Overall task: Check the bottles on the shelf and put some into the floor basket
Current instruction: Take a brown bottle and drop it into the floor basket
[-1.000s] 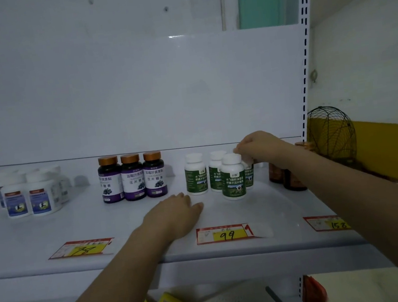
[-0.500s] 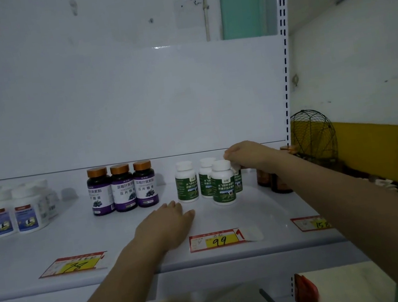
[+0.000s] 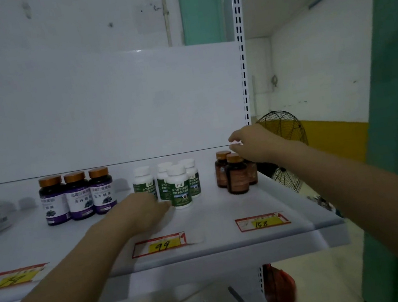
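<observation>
Right hand [image 3: 253, 144] shifting from white green-labelled plastic bottles [image 3: 179, 187] to amber copper-capped bottles [image 3: 237, 177].
Its grip is hanging loose just above their caps, holding nothing; left hand [image 3: 142, 210] lying flat on white metal shelf [image 3: 226, 208] beside the white bottles; dark purple-labelled bottles [image 3: 79, 196] standing further left.

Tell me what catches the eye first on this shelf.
Two bare arms reach across the white shelf: the left hand rests by the green-labelled white bottles in the middle, and the right hand hovers over the brown bottles at the right end. Three purple-labelled bottles stand further left, and the 99 price tag and the 158 price tag lie along the front edge.
</observation>
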`<action>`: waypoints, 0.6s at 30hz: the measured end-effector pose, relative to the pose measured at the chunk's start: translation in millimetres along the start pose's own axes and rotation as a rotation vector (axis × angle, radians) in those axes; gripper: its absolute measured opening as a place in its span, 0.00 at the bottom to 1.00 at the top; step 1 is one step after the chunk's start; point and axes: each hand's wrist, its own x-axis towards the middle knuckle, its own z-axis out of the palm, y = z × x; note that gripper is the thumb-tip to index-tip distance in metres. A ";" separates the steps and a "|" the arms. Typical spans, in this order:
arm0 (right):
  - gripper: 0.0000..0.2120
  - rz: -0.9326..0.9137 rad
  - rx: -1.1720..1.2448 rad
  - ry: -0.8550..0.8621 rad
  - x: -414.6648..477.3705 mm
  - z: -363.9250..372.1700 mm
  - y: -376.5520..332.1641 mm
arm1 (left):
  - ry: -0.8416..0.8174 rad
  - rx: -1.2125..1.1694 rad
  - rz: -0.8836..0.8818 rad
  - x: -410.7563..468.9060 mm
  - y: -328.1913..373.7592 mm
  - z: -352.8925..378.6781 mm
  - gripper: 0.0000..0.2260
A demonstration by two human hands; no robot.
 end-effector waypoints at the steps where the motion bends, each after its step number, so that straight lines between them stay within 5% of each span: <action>1: 0.19 -0.006 -0.010 -0.019 -2.7 4.1 4.1 | -0.011 0.018 0.012 -4.8 12.9 -3.2 0.21; 10: 0.13 -0.024 0.241 0.022 -6.3 36.1 18.2 | 0.087 -0.165 0.096 -4.9 119.5 17.0 0.23; 18: 0.14 -0.067 0.490 0.018 -21.4 33.1 23.3 | -0.058 -0.306 -0.119 24.0 119.7 49.5 0.23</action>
